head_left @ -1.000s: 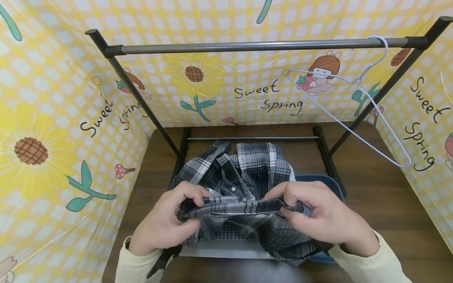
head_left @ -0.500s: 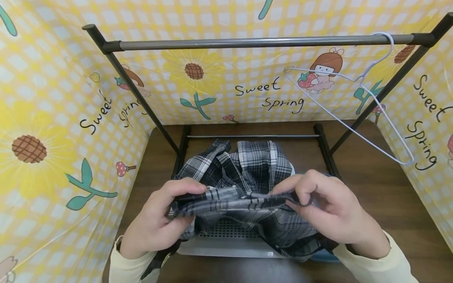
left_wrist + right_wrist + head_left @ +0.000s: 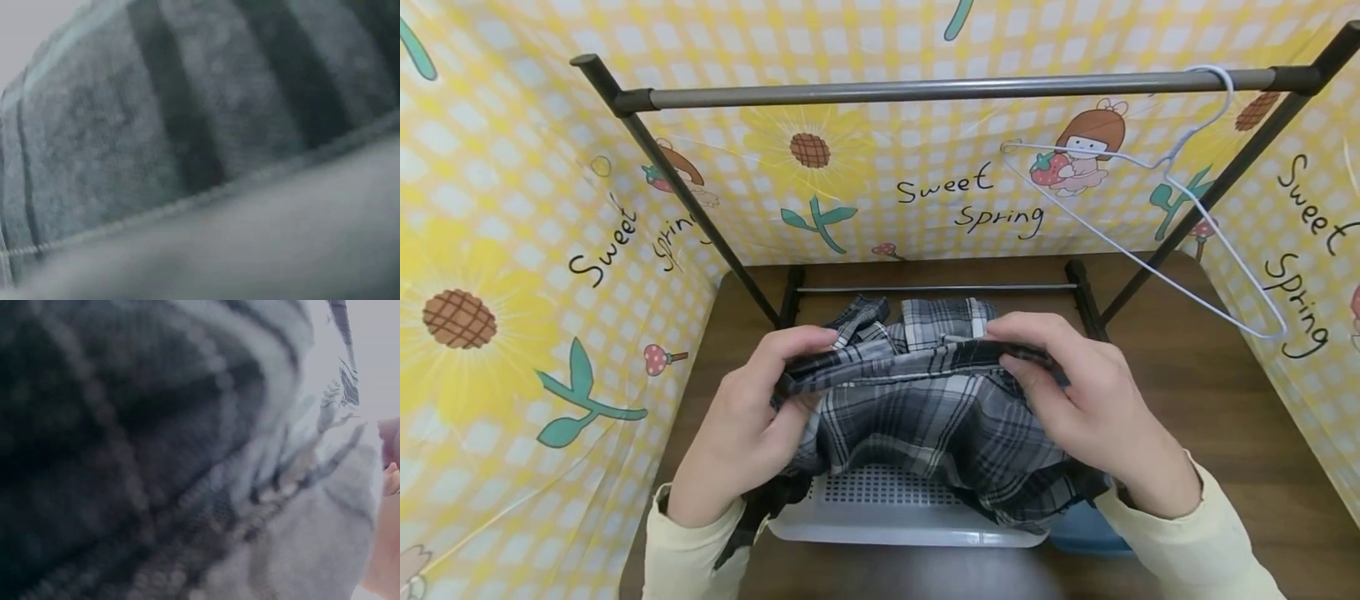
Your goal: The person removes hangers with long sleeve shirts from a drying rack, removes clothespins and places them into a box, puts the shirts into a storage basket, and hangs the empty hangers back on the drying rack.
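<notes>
A grey, black and white plaid shirt [image 3: 895,417] is bunched over a basket, with one folded edge raised between my two hands. My left hand [image 3: 745,417] pinches the left end of that edge between thumb and fingers. At the other end, my right hand [image 3: 1082,392] pinches the fabric the same way. Plaid cloth [image 3: 187,94] fills most of the left wrist view, close and blurred. In the right wrist view, dark plaid cloth [image 3: 125,425] covers nearly everything, and a bit of a hand shows at the right edge.
Under the shirt sits a white perforated basket [image 3: 910,529]. A blue container [image 3: 1086,529] stands beside it on the right, partly covered. Behind rises a dark metal rack [image 3: 880,92] with a white hanger [image 3: 1150,275] hooked at the right of its bar. The tabletop [image 3: 1210,400] is brown wood.
Both hands have raised the pinched edge of the shirt up and away from me, uncovering more of the plaid cloth below it. The rack and hanger stay put.
</notes>
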`<action>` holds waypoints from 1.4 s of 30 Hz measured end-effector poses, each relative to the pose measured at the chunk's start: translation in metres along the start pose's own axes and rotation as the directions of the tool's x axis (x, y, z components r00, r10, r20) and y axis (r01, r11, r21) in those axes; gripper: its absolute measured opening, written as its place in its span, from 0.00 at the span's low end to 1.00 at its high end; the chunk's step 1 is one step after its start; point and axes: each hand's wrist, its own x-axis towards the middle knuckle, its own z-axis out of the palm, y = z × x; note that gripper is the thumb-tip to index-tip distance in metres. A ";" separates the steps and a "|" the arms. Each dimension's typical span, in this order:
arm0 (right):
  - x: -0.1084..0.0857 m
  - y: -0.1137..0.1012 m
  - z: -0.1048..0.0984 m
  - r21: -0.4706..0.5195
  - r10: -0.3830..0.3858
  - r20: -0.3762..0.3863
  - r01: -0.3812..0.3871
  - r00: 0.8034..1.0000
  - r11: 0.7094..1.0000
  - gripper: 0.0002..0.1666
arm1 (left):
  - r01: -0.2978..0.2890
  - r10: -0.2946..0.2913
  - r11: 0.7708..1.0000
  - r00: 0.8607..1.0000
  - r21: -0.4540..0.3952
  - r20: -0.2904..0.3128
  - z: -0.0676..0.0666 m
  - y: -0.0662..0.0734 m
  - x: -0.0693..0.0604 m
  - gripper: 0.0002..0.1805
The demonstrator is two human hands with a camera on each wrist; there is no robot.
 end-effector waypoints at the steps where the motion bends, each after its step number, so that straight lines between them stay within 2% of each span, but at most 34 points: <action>1: 0.000 0.000 -0.001 0.034 0.019 0.003 -0.019 1.000 0.999 0.22 | 0.004 -0.004 0.999 1.000 -0.040 -0.006 0.000 0.000 0.000 0.28; 4: -0.004 0.000 -0.007 0.205 0.103 0.088 -0.119 0.991 0.972 0.22 | -0.004 -0.003 0.986 0.999 -0.164 -0.046 -0.001 0.001 -0.001 0.27; 5: -0.006 0.001 -0.008 0.243 0.143 0.143 -0.175 0.979 0.954 0.27 | -0.012 -0.001 0.980 0.998 -0.198 -0.063 -0.001 0.002 -0.001 0.27; 6: -0.009 0.001 -0.010 0.252 0.189 0.208 -0.239 0.960 0.938 0.34 | -0.020 0.002 0.973 0.997 -0.229 -0.075 0.000 0.003 -0.001 0.27; 8: -0.016 0.003 -0.011 0.216 0.266 0.341 -0.350 0.902 0.911 0.49 | -0.034 0.010 0.965 0.996 -0.262 -0.092 0.001 0.005 -0.001 0.26; 9: -0.019 0.004 -0.010 0.166 0.301 0.394 -0.389 0.868 0.906 0.54 | -0.038 0.013 0.963 0.995 -0.268 -0.095 0.003 0.005 0.000 0.26; 11: -0.027 0.007 -0.009 0.075 0.366 0.467 -0.448 0.805 0.891 0.61 | -0.043 0.016 0.963 0.994 -0.265 -0.104 0.004 0.006 0.001 0.26; 12: -0.031 0.008 -0.008 0.049 0.389 0.487 -0.469 0.782 0.882 0.63 | -0.047 0.018 0.965 0.993 -0.256 -0.113 0.005 0.006 0.002 0.26; 15: -0.042 0.012 -0.009 0.019 0.421 0.526 -0.504 0.739 0.863 0.61 | -0.046 0.013 0.975 0.988 -0.217 -0.152 0.004 0.005 0.002 0.26; 16: -0.045 0.013 -0.009 0.015 0.424 0.538 -0.511 0.729 0.860 0.56 | -0.042 0.008 0.978 0.986 -0.203 -0.167 0.004 0.005 0.002 0.25; 17: -0.047 0.013 -0.010 0.004 0.428 0.550 -0.515 0.717 0.857 0.48 | -0.037 0.001 0.980 0.984 -0.193 -0.181 0.003 0.004 0.002 0.25; 18: -0.049 0.014 -0.011 -0.007 0.424 0.559 -0.508 0.713 0.861 0.38 | -0.023 -0.013 0.983 0.981 -0.184 -0.193 0.003 0.004 0.002 0.24; 20: -0.052 0.014 -0.010 -0.013 0.409 0.562 -0.487 0.718 0.873 0.18 | 0.006 -0.044 0.984 0.977 -0.178 -0.208 0.003 0.004 0.002 0.23; 21: -0.052 0.014 -0.010 -0.016 0.400 0.559 -0.472 0.727 0.881 0.14 | 0.029 -0.066 0.984 0.975 -0.173 -0.212 0.002 0.004 0.002 0.22; 23: -0.051 0.013 -0.006 -0.006 0.374 0.541 -0.441 0.753 0.897 0.12 | 0.071 -0.106 0.984 0.971 -0.164 -0.215 0.002 0.005 0.002 0.20; 25: -0.048 0.011 0.000 0.006 0.360 0.531 -0.428 0.767 0.904 0.13 | 0.113 -0.142 0.983 0.968 -0.146 -0.208 0.002 0.004 0.001 0.19; 27: -0.046 0.009 0.005 -0.002 0.360 0.529 -0.423 0.768 0.906 0.14 | 0.182 -0.199 0.978 0.962 -0.104 -0.189 0.002 0.004 0.000 0.18; 28: -0.044 0.008 0.007 -0.002 0.355 0.526 -0.416 0.773 0.909 0.12 | 0.223 -0.233 0.972 0.957 -0.072 -0.172 0.002 0.004 0.000 0.17; 29: -0.043 0.007 0.010 -0.004 0.347 0.510 -0.402 0.787 0.916 0.09 | 0.275 -0.277 0.961 0.949 -0.037 -0.149 0.002 0.004 -0.001 0.17; 30: -0.043 0.007 0.011 -0.001 0.334 0.480 -0.380 0.811 0.925 0.07 | 0.330 -0.327 0.944 0.937 0.006 -0.120 0.002 0.004 -0.001 0.16; 32: -0.041 0.007 0.012 0.021 0.288 0.377 -0.319 0.880 0.947 0.10 | 0.438 -0.436 0.895 0.899 0.089 -0.037 0.002 0.003 -0.001 0.17; 34: -0.040 0.008 0.010 0.069 0.244 0.239 -0.267 0.940 0.961 0.15 | 0.496 -0.509 0.856 0.857 0.143 0.075 0.003 0.002 -0.001 0.21; 35: -0.039 0.009 0.008 0.096 0.227 0.163 -0.245 0.960 0.965 0.17 | 0.505 -0.525 0.849 0.841 0.157 0.133 0.003 0.001 -0.002 0.23; 37: -0.036 0.009 0.004 0.142 0.212 0.051 -0.217 0.976 0.966 0.19 | 0.497 -0.520 0.854 0.816 0.153 0.252 0.002 -0.001 -0.003 0.29; 39: -0.033 0.009 -0.001 0.178 0.217 -0.014 -0.211 0.976 0.961 0.18 | 0.467 -0.477 0.876 0.804 0.120 0.355 0.002 -0.003 -0.006 0.34; 41: -0.032 0.009 -0.005 0.183 0.217 -0.064 -0.202 0.974 0.962 0.17 | 0.456 -0.461 0.882 0.779 0.121 0.426 0.001 -0.005 -0.008 0.38; 42: -0.032 0.009 -0.007 0.181 0.221 -0.077 -0.204 0.972 0.962 0.17 | 0.458 -0.464 0.879 0.761 0.131 0.453 0.000 -0.006 -0.009 0.39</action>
